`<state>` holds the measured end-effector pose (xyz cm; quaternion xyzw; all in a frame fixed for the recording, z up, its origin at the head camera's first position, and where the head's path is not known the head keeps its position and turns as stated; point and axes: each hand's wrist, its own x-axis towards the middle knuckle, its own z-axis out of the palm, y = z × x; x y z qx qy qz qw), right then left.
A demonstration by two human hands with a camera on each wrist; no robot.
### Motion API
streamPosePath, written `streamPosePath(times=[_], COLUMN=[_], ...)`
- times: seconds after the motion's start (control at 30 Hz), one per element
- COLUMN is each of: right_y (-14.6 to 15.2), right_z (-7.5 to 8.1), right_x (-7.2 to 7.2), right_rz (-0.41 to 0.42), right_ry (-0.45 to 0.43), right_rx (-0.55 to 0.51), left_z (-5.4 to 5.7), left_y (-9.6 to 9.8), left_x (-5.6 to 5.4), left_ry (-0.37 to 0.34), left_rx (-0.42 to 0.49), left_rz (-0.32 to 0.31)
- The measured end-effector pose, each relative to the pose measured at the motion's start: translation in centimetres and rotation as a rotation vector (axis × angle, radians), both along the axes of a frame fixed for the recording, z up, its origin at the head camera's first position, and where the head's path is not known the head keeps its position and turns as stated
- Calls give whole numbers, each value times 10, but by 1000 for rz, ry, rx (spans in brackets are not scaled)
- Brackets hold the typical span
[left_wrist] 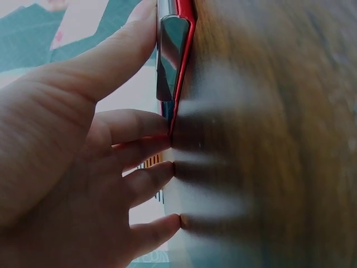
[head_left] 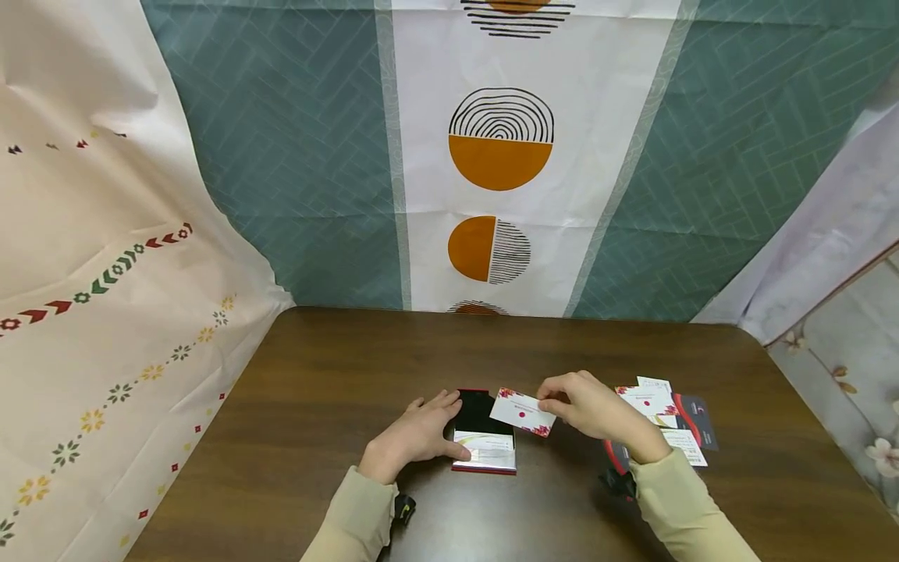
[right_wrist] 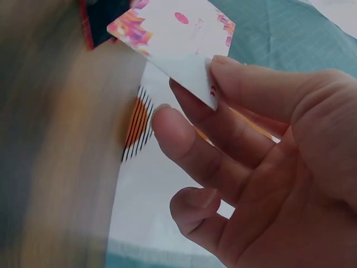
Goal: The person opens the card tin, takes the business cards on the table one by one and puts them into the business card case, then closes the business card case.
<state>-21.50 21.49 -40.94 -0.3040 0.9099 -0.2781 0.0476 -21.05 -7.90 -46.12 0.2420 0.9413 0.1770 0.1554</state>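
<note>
A business card [head_left: 523, 412], white with red and orange patterned corners, is pinched at one corner between the thumb and fingers of my right hand [head_left: 586, 406]. In the right wrist view the card [right_wrist: 184, 39] is raised off the table and tilted. Just left of it lies an open card case [head_left: 484, 470] with a red edge, a dark lid and cards in its silvery lower half. My left hand [head_left: 420, 435] steadies the case, thumb on the lower half, fingers stretched along the lid's left side. In the left wrist view, fingertips [left_wrist: 174, 222] touch the table beside the case.
Several loose cards [head_left: 649, 402], white ones and dark ones with red curves, overlap in a pile right of my right hand. The brown wooden table [head_left: 337, 359] ends at a patterned curtain [head_left: 316, 257] behind. Light printed cloth [head_left: 175, 297] hangs along the left side.
</note>
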Motion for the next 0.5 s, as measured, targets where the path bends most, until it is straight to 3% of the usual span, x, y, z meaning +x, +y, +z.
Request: streamPosePath(times=[0.27, 0.5], right_y=[-28, -44], right_z=[-2, -5], right_x=[-5, -12], right_rz=[24, -12], right_ry=[-47, -36], right_rx=[-76, -42], left_z=[-3, -2], left_y=[3, 2], left_x=[1, -2], left_ry=[0, 1], left_rx=[-12, -9], left_rz=[4, 14])
